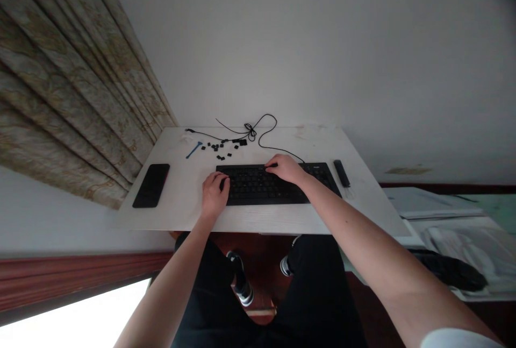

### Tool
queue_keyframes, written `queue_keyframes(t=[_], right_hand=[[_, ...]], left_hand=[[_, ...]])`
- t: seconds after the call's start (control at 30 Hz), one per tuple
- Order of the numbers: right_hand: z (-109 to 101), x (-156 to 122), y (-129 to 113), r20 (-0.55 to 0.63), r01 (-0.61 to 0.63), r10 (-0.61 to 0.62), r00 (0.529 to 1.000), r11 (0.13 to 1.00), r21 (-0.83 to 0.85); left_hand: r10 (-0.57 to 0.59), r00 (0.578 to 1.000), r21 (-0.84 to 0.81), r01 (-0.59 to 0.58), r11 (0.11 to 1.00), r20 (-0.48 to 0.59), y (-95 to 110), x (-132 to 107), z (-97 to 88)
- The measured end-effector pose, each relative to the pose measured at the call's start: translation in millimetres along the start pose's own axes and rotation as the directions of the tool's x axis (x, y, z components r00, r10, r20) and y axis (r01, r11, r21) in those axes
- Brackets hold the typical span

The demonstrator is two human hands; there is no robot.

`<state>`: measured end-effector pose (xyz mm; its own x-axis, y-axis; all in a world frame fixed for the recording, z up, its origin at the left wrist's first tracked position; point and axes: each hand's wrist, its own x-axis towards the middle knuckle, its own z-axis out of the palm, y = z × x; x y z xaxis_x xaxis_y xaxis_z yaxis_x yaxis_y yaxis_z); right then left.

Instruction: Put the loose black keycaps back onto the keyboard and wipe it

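Observation:
A black keyboard (278, 184) lies on a small white table (181, 208) in front of me. My left hand (215, 193) rests at the keyboard's left end, its fingers curled around that edge. My right hand (284, 168) is over the keyboard's top row near the middle. Its fingers are bent and pressed together on the keys, and what they pinch is too small to see. Several loose black keycaps (223, 147) are scattered behind the keyboard. A thin blue tool (193, 150) lies to their left.
A dark phone (151, 185) lies flat near the table's left edge. A slim black bar (341, 172) sits right of the keyboard. A tangled black cable (250, 130) lies at the back. A curtain (72, 84) hangs on the left, and papers (443, 213) lie on a surface to the right.

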<state>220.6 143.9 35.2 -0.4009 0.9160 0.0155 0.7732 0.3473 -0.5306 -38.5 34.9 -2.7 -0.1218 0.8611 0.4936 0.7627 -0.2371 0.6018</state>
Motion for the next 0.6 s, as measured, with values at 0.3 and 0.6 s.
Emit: queue_keyframes(t=[0.3,0.6], right_hand=[[-4,2,-8,0.069,0.062,-0.051,0.996,0.983,-0.173],[-8,20,-4,0.205,-0.154,0.137,0.969,0.986,0.067]], left_hand=[[-0.021,1.000,-0.050,0.022,0.999,0.020,-1,-1,-1.3],[-0.029,0.999,-0.058,0.031,0.998,0.024,-2,-3,-0.9]])
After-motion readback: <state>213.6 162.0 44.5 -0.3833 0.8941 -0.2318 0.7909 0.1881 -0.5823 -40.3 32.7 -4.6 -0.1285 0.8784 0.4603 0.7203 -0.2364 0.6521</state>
